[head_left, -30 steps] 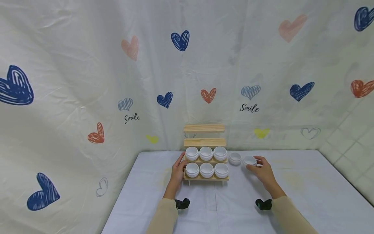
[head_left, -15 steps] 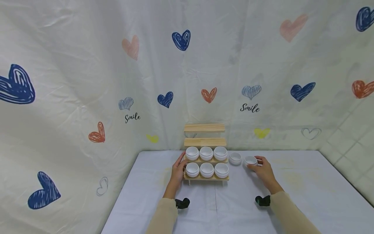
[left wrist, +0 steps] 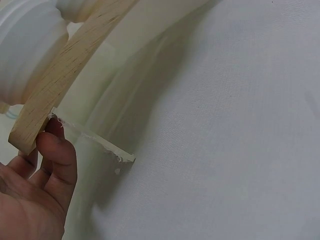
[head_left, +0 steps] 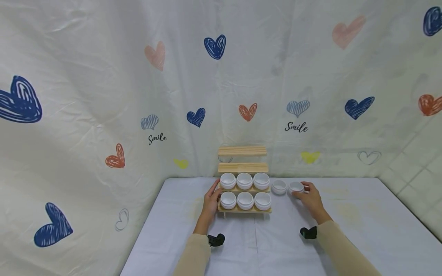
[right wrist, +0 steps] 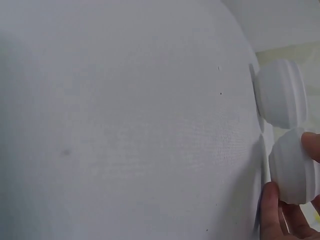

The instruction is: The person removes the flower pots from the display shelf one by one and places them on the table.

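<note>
My left hand (head_left: 209, 201) grips the left end of a tiered wooden rack (head_left: 243, 168). In the left wrist view its fingers curl at the end of a wooden board (left wrist: 65, 75), beside a pale leg (left wrist: 95, 135). White bowls fill the rack's two lower tiers, such as the front middle bowl (head_left: 245, 201). Right of the rack, my right hand (head_left: 312, 200) holds a small white bowl (head_left: 295, 187) at its right side, thumb toward the rim and fingers low on the wall. Another white bowl (head_left: 279, 187) stands between it and the rack.
The rack's upper boards, such as the top board (head_left: 242, 151), carry nothing. A white cloth covers the table (head_left: 345, 222). Behind the table hangs a white curtain (head_left: 255, 69) printed with hearts. Black wrist cameras, such as the left wrist camera (head_left: 216, 240), sit at both wrists.
My right wrist and forearm have shifted slightly left and forward, while the hand stays on the bowl. The left hand and the rack hold their places.
</note>
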The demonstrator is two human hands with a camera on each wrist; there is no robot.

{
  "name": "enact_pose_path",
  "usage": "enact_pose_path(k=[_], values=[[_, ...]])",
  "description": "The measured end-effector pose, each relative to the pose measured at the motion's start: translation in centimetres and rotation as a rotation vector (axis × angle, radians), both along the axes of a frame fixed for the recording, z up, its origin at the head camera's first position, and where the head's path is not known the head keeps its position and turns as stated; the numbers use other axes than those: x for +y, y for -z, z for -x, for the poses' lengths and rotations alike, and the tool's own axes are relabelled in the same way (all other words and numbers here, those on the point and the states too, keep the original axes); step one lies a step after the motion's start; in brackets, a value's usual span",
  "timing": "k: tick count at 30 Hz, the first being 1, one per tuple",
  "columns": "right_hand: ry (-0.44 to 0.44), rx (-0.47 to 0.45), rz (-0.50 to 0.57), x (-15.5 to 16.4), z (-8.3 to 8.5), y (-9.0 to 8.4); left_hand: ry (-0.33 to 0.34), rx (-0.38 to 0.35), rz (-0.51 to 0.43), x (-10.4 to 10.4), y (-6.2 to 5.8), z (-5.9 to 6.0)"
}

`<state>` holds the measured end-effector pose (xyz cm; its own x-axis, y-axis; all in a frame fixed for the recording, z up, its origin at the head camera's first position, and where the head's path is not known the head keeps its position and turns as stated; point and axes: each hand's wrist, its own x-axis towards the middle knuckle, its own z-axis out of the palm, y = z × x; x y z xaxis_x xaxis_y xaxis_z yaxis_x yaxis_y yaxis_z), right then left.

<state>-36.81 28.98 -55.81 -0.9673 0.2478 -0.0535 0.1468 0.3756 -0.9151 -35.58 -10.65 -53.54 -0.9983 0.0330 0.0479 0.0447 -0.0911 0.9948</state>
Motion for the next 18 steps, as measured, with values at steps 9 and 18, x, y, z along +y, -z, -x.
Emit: enact_pose_path(k=[9, 18], values=[[-0.007, 0.015, -0.043, 0.1, 0.6, 0.6, -0.020, -0.002, -0.012, 0.1, -0.3, -0.5], [-0.012, -0.010, -0.066, 0.1, 0.8, 0.8, -0.087, 0.004, 0.022, 0.6, 2.9, 1.7]])
